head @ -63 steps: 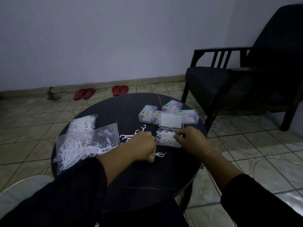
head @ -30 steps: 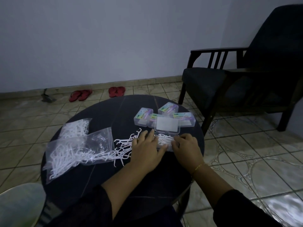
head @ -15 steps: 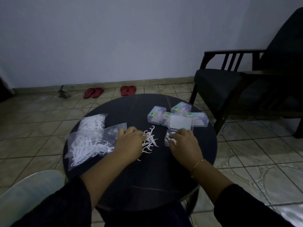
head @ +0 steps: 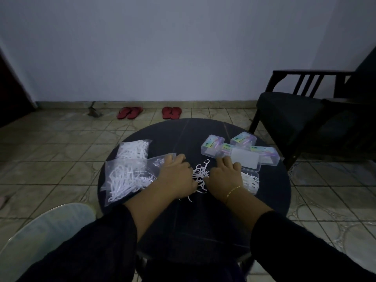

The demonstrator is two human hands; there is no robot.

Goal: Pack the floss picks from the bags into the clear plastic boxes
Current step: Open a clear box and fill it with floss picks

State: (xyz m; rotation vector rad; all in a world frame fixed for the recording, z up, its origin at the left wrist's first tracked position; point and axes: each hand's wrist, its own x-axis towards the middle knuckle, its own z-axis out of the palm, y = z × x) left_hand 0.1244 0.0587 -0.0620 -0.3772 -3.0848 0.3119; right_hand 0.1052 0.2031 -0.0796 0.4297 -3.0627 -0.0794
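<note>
Dim room with a plain pale wall, tiled floor, and a round dark table (head: 203, 220) sitting in the middle of the shot. Both hands are resting palm-down on the tabletop with a loose pile of white floss picks (head: 200, 175) lying between them. The left hand (head: 176, 178) is lying at the left side of that pile, fingers loosely bent, and its knuckles are overlapping the edge of the front clear bag (head: 130, 178), which is holding a big tangle of picks. The right hand (head: 224, 179) is pressing down on the right side of the pile with fingers spread forward; honestly can't tell if either hand is actually pinching any picks, the light is too poor. A thin gold bracelet (head: 233, 190) is showing on the right wrist. A second bag of picks (head: 135, 149) is lying just behind the first one. Just right of the right hand, an open clear box (head: 251, 181) is sitting with some picks already inside, its lid (head: 246, 158) flipped back. Behind that, a cluster of closed boxes with colourful labels (head: 240, 145) is sitting near the far right edge. Two pairs of red sandals (head: 150, 112) are lying by the wall, and a dark armchair (head: 315, 112) is standing off to the right.
</note>
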